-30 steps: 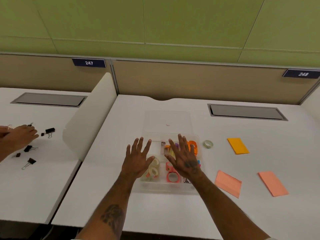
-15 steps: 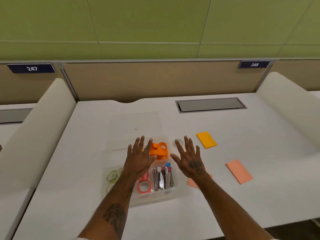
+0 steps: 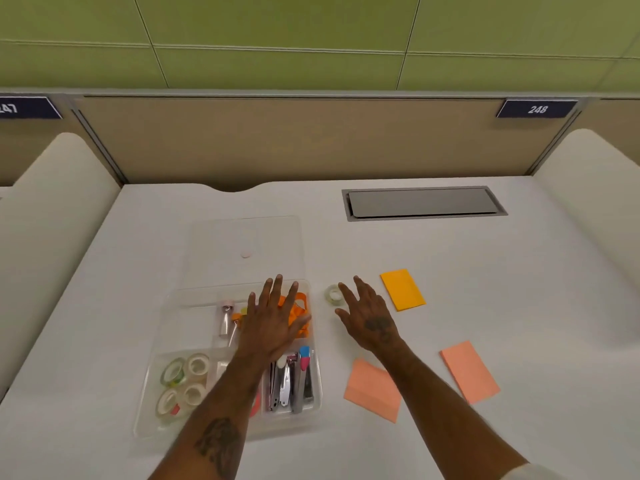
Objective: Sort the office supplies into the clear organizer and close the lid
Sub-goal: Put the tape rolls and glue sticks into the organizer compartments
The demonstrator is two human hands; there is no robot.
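Head view only. Both hands were spread over the clear organizer (image 3: 147, 403) a second ago. Now the right hand (image 3: 367, 317) has slid off its right side onto the counter (image 3: 519, 306), fingers apart and holding nothing. Its index finger is just beside the loose tape roll (image 3: 333, 294); can't tell if they touch. The left hand (image 3: 273, 323) stays over the organizer, flat with fingers splayed above the orange items (image 3: 300, 306) in the far right compartment, gripping nothing.

The organizer sits toward the near edge of the counter, left of middle. Its lid (image 3: 246, 237) lies open and flat behind it. Already inside: tape rolls (image 3: 183, 379) near left, metal staplers (image 3: 291, 379) near right.

Still out, toward the right edge: a yellow note pad (image 3: 402, 289) and two salmon note pads (image 3: 372, 389) (image 3: 469, 372).

Read: sorting is only partly done and the loose tape roll is likely the next pick. Four items remain, then the lid.
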